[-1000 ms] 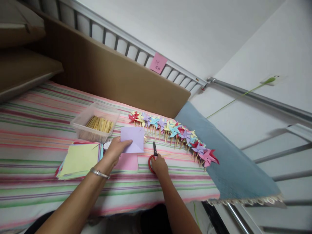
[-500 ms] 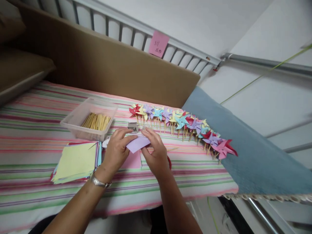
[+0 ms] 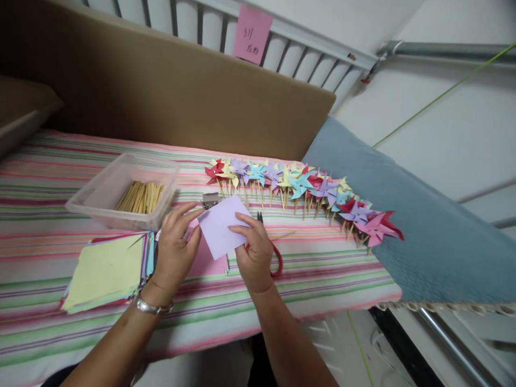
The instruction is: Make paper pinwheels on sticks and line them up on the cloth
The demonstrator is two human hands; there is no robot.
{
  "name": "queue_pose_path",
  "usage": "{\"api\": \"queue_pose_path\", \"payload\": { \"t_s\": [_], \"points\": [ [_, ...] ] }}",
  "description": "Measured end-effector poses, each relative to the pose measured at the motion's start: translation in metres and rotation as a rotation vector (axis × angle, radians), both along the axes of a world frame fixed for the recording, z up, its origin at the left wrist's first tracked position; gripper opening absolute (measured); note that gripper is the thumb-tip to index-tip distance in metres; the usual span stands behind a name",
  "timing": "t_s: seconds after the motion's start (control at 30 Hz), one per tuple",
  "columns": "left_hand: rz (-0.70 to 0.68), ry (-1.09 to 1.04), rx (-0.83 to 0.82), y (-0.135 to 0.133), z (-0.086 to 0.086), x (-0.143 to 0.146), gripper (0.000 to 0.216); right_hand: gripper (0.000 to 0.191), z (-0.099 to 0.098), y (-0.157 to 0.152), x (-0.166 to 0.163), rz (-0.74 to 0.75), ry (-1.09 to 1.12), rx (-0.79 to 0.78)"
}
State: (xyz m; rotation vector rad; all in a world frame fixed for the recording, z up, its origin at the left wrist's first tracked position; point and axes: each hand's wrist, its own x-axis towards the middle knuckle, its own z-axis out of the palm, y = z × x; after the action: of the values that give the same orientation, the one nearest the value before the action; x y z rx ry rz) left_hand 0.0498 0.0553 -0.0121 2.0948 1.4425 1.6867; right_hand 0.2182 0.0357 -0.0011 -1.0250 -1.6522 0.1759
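A square sheet of purple paper (image 3: 221,228) is held up, tilted, by its right side in my right hand (image 3: 255,250); two fingers lie over its front. Beside its left edge is my left hand (image 3: 175,244), thumb and fingers apart, with nothing seen between them. A pink sheet of paper (image 3: 207,264) lies on the striped cloth beneath, partly covered. Red-handled scissors (image 3: 278,263) lie by my right hand, partly hidden behind it. Just beyond the purple paper stands a small open box (image 3: 210,200) with small metallic pieces.
A stack of coloured paper squares (image 3: 107,269) lies at left, yellow on top. Behind it, a clear plastic tub (image 3: 83,204) holds short wooden sticks (image 3: 141,197). Several paper pinwheels (image 3: 300,185) stand in a row at the right back. A cardboard panel (image 3: 173,91) borders the rear.
The purple paper, bent between both hands before, now shows flat and square. My left hand has drawn away to the left. More of the scissors shows.
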Motion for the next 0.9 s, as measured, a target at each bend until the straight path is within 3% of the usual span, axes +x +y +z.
{"api": "queue_pose_path", "payload": {
  "t_s": [0.4,0.5,0.67,0.9],
  "points": [
    [-0.014,-0.147,-0.108,-0.007,0.011,-0.003,0.025,0.039,-0.003,0.000,-0.002,-0.031,-0.066,0.002],
    [-0.156,-0.164,-0.196,-0.011,0.013,0.001,0.029,0.040,-0.004,0.003,-0.003,-0.015,-0.116,-0.033],
    [-0.368,-0.148,-0.407,-0.016,0.006,0.019,0.057,0.040,-0.004,0.004,-0.004,0.020,-0.172,-0.075],
    [-0.612,-0.713,-0.719,-0.019,0.010,0.034,0.051,0.044,-0.004,0.002,-0.008,0.065,-0.245,-0.012]
  ]
}}
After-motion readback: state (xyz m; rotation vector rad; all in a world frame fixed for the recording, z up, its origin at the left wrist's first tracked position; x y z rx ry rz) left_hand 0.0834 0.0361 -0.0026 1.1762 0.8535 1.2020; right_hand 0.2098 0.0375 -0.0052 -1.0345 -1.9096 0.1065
